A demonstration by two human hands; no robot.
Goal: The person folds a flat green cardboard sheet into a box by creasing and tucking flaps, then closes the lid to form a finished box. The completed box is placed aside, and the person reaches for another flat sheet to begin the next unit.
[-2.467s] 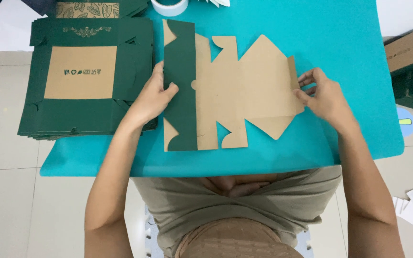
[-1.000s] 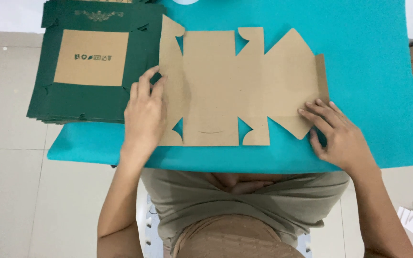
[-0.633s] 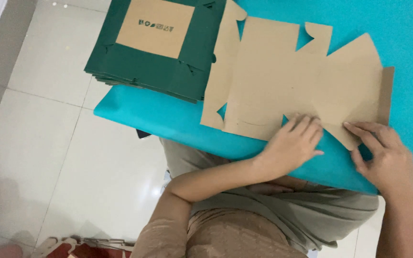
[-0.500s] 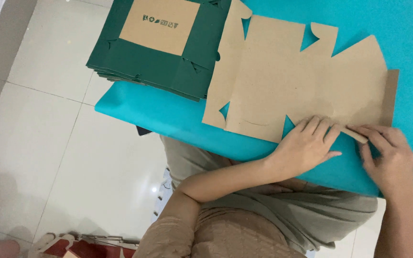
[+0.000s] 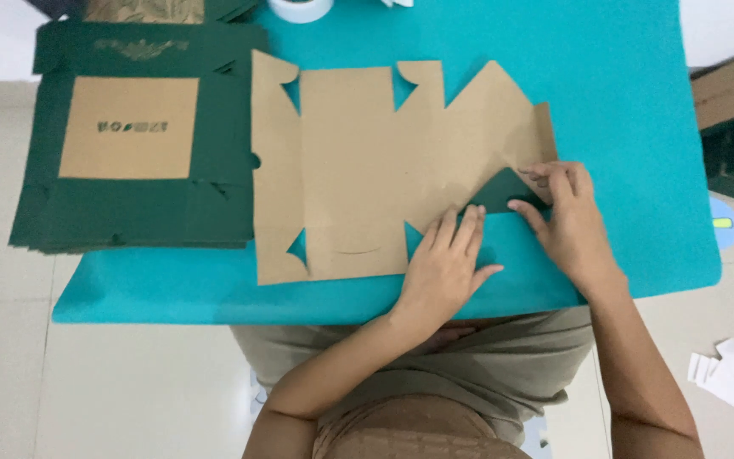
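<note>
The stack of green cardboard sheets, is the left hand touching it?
No, the left hand rests on the brown box blank, apart from the green stack.
</note>
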